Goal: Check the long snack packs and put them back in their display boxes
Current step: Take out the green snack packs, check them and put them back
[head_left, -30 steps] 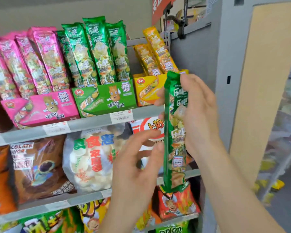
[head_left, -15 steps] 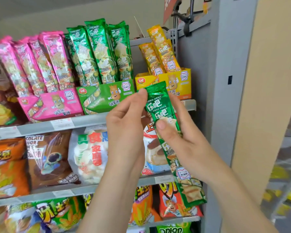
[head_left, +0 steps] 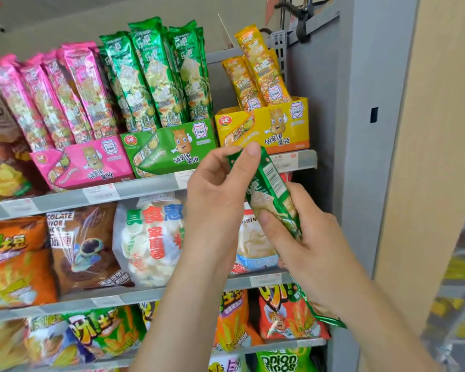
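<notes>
Head view: green pack (head_left: 273, 189) is pinched at its top by the left hand (head_left: 215, 194) and gripped mid-length by the right hand (head_left: 306, 237). Green box (head_left: 169, 149) sits up-left of the fingertips (head_left: 253, 151); pack could easily get crushed if squeezed harder.

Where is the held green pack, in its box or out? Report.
Out. The green pack tilts in front of the shelves, below the green box: left hand pinches its top, right hand grips its middle.

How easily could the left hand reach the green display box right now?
Probably yes: the left hand hovers just below the green display box with nothing between them, though it pinches the top of the green snack pack.
</notes>
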The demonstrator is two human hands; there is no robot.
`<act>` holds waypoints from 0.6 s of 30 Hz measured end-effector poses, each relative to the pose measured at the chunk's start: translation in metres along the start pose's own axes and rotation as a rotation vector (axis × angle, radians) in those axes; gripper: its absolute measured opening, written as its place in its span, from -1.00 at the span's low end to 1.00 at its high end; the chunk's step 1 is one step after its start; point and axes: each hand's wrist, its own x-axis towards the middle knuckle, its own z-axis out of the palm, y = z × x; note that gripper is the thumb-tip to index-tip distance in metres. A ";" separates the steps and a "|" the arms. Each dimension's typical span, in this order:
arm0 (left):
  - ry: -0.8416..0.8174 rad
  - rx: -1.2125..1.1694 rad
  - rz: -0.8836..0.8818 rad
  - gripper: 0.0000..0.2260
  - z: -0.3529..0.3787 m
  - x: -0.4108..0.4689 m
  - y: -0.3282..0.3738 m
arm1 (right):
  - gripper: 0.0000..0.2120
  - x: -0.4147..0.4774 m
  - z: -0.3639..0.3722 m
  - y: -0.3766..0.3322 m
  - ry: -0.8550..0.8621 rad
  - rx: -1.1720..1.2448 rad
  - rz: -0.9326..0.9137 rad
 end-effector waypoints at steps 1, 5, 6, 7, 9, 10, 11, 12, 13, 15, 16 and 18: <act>0.003 0.022 0.008 -0.63 0.001 -0.002 -0.001 | -0.67 -0.001 0.001 -0.002 0.038 -0.102 -0.002; 0.022 0.108 0.021 -0.65 0.000 -0.006 -0.005 | -0.60 -0.004 0.005 -0.008 0.131 -0.319 -0.043; 0.022 0.116 0.029 -0.61 0.000 -0.006 -0.005 | -0.61 -0.004 0.006 -0.009 0.150 -0.358 -0.067; 0.022 0.120 0.038 -0.59 -0.001 -0.006 -0.006 | -0.61 -0.005 0.007 -0.010 0.169 -0.391 -0.091; 0.030 0.113 0.064 -0.62 -0.003 -0.006 -0.005 | -0.58 -0.006 0.010 -0.010 0.198 -0.435 -0.118; 0.035 0.108 0.081 -0.64 -0.004 -0.006 -0.005 | -0.57 -0.006 0.011 -0.009 0.202 -0.435 -0.119; 0.046 0.103 0.098 -0.67 -0.004 -0.006 -0.004 | -0.58 -0.005 0.011 -0.009 0.192 -0.416 -0.116; 0.056 0.100 0.126 -0.71 -0.005 -0.006 -0.004 | -0.60 -0.005 0.011 -0.009 0.159 -0.360 -0.105; 0.075 0.088 0.148 -0.73 -0.004 -0.006 -0.003 | -0.62 -0.004 0.009 -0.008 0.095 -0.272 -0.082; 0.130 0.049 0.171 -0.74 -0.006 0.000 0.000 | -0.64 -0.001 -0.002 -0.004 -0.086 -0.047 -0.019; 0.161 0.008 0.179 -0.72 -0.008 0.005 0.001 | -0.68 -0.001 -0.008 -0.003 -0.199 0.082 0.038; 0.189 -0.113 0.181 -0.57 -0.012 0.015 0.004 | -0.69 -0.004 -0.016 0.000 -0.389 0.384 0.173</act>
